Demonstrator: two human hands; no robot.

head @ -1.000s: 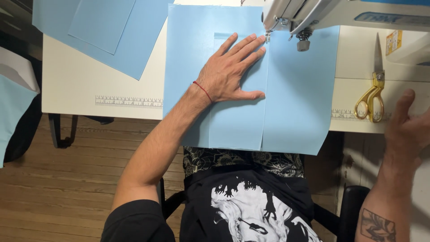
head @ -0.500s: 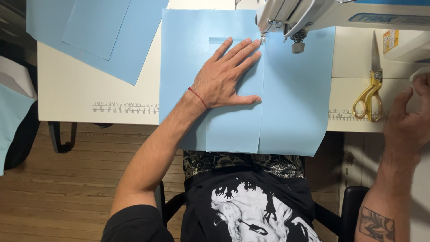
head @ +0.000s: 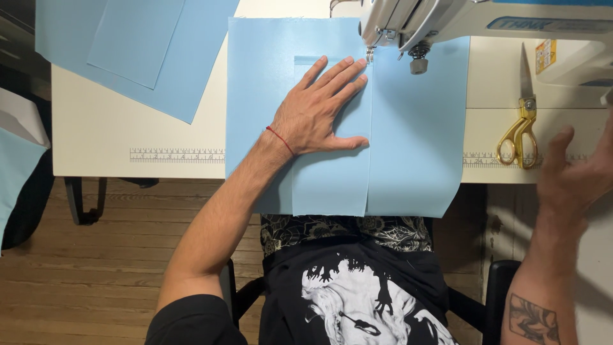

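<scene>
White surface (head: 115, 128): left hand (head: 316, 112) lies flat, open, on blue fabric (head: 408, 128); right hand (head: 575, 176) hovers open, empty.

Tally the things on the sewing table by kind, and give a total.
Light blue fabric lots: 2, one under the left hand at, one at the far left corner
Sewing machine: 1
Gold-handled scissors: 1
Total: 4

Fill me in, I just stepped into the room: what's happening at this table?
A person sits at a sewing machine. Their left hand lies flat on light blue fabric under the needle, fingers spread close beside it. The right hand is raised off to the side, holding nothing. Gold-handled scissors lie on the white table, and more blue fabric pieces lie at the far left.
</scene>
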